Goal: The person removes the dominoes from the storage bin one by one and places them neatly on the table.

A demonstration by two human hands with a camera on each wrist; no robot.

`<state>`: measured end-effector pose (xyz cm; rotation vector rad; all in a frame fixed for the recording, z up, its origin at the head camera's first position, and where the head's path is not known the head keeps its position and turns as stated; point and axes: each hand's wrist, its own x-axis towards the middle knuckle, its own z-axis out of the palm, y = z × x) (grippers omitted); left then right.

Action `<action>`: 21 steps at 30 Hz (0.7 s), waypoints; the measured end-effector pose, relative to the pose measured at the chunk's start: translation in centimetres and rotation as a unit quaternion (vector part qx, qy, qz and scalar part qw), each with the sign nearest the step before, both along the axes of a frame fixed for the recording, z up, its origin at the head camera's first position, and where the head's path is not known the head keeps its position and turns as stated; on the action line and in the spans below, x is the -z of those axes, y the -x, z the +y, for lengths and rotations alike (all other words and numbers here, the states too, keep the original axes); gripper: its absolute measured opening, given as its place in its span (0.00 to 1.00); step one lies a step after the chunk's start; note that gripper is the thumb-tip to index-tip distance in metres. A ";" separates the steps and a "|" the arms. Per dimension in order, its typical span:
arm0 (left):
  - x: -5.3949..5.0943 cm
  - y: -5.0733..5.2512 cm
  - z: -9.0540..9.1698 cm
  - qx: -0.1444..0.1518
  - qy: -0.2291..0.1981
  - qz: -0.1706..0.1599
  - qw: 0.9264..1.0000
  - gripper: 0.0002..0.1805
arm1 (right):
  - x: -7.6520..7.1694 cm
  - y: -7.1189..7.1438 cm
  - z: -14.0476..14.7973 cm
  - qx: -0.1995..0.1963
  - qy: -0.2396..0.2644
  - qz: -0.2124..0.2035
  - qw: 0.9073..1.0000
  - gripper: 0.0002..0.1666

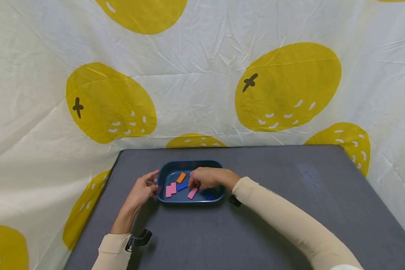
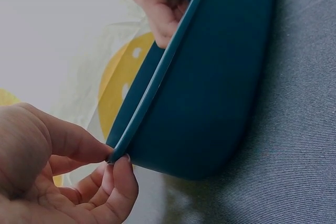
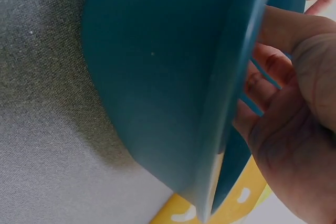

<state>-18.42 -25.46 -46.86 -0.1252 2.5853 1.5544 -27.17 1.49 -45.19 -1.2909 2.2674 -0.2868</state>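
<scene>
Setting: a pale cloth backdrop [image 1: 195, 101] printed with large yellow fruit shapes, hung behind a dark grey table [image 1: 195, 232].

Container: one blue tray [image 1: 179, 200], rounded corners, standing upright near the table's far edge.

Contents, on the tray floor: two pink tiles [image 1: 168, 191] side by side at the left; an orange tile [image 1: 181, 177] behind a blue tile [image 1: 182, 186]; a single pink tile [image 1: 192, 193] just in front of the right hand [image 1: 207, 177]; a darker blue tile [image 1: 207, 195] toward the right end.

Step in hand, as judged: handling loose tiles inside the steadied tray. The next move probably calls for a secure fingertip hold on one tile, the rim kept still.

Left hand [image 1: 143, 191]: forearm angled up from the lower edge; thumb and fingers pinch the tray's left rim.

Right hand: forearm slanting in from the lower right, wrist above the tray's right end, fingers bent down inside. Whether they pinch a tile cannot be told; the fingertips are hidden.
</scene>
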 end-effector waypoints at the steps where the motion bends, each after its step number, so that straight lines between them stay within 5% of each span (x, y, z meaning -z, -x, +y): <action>1: 0.0 0.0 0.0 0.000 0.000 0.001 1.000 0.30 | 0.0 0.0 -0.1 -0.001 -0.001 0.001 1.000 0.22; 13: 0.0 0.0 0.2 -0.005 0.005 -0.006 1.000 0.31 | 0.5 -0.7 -0.5 0.011 -0.055 0.012 0.998 0.09; 21: 0.0 0.0 0.1 0.002 0.008 0.001 1.000 0.30 | 0.8 -0.5 -0.4 -0.045 -0.041 -0.021 0.998 0.26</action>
